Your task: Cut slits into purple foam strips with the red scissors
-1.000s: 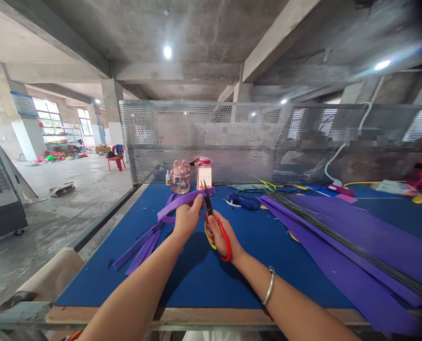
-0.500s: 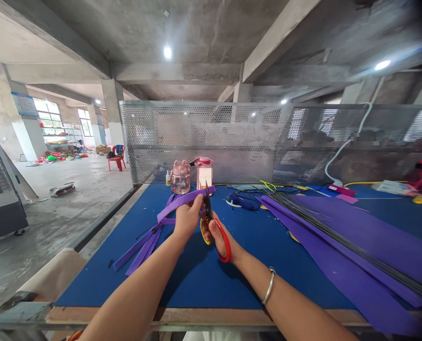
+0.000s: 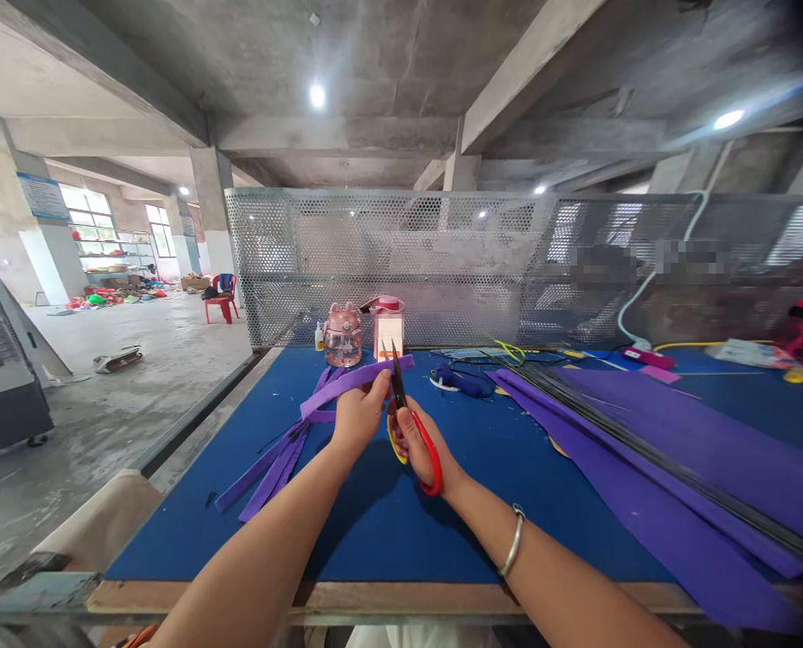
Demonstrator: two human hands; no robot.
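My left hand (image 3: 359,416) is closed on a purple fabric strip (image 3: 330,391), pinching it between thumb and fingers near its right end. The strip bends back to the left and folds under the hand. In my right hand (image 3: 420,434) is a pair of scissors (image 3: 399,389) with one red and one yellow handle. Its dark blades point up and are slightly apart, at the short end of the strip just beyond my left thumb. More purple strips (image 3: 266,481) lie on the blue table to the left, below the held one.
Large purple sheets (image 3: 618,486) with long black strips (image 3: 645,459) on them cover the table's right side. At the back stand a pink bottle (image 3: 343,337) and a small glue bottle (image 3: 319,337). A dark blue bundle (image 3: 465,383) lies mid-table. A perforated metal screen (image 3: 401,261) closes the far edge.
The scissors have shifted slightly right, and their blades are a little wider apart. My left hand still holds the strip in nearly the same place.
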